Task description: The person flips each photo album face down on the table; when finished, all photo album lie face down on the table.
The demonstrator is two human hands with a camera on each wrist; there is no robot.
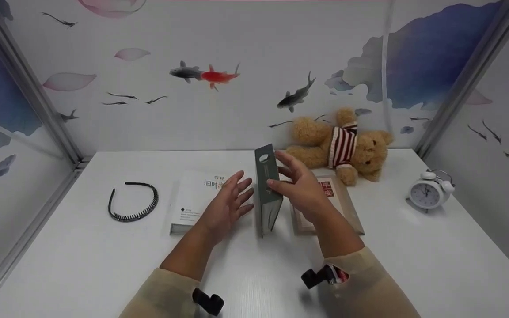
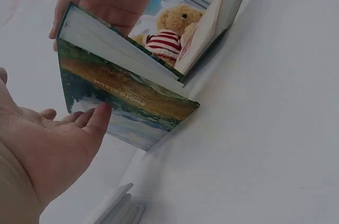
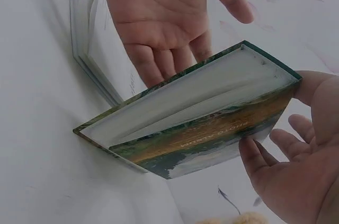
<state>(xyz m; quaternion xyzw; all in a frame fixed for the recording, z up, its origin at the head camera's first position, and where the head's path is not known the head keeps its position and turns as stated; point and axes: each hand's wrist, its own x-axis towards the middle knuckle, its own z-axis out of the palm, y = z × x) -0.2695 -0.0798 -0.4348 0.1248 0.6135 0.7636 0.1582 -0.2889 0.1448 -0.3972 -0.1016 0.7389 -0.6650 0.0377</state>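
Note:
A photo album (image 1: pixel 268 176) with a green spine and a painted landscape cover stands on edge in mid-table, its page edges showing in both wrist views. My right hand (image 1: pixel 301 185) holds it, the thumb on the spine and the other fingers along the right cover. To its left is my left hand (image 1: pixel 228 203), palm toward the album and fingers spread. In the left wrist view, those fingers (image 2: pixel 98 121) overlap the landscape cover (image 2: pixel 124 102). A white book (image 1: pixel 188 203) lies under and beyond the left hand, while a beige book (image 1: pixel 347 207) lies partly behind my right hand.
A black toothed headband (image 1: pixel 155 201) lies at the left. The teddy bear (image 1: pixel 343 145) in a striped sweater lies on its side against the back wall, close behind the beige book. Near the right edge stands a white alarm clock (image 1: pixel 427 194).

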